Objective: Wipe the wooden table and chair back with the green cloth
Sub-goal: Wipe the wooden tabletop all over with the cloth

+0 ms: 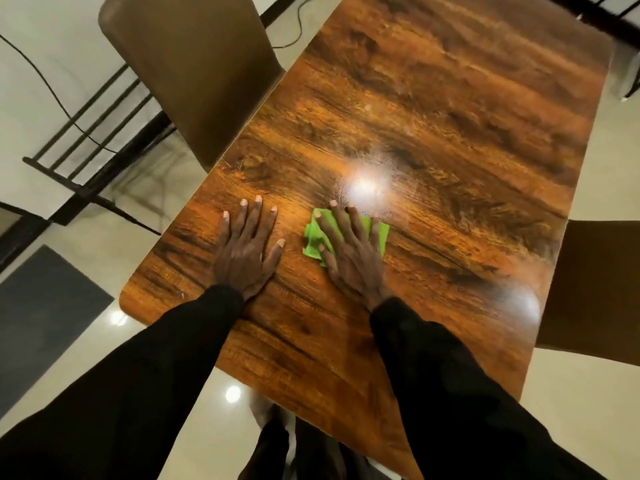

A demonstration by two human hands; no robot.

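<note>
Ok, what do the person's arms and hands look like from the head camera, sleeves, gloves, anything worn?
Both arms are covered in long, plain black sleeves that end at the wrists, with no visible logo or pattern. The left hand and right hand are bare: no gloves, and no rings, watch or bracelets that I can make out. The fingernails are short and unpainted.

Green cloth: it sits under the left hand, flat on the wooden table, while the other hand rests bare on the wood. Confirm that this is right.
Not quite. The head view shows the green cloth under the right hand, not the left. It does lie flat on the wooden table, and it is the left hand that rests bare on the wood, fingers spread, beside the cloth.
</note>
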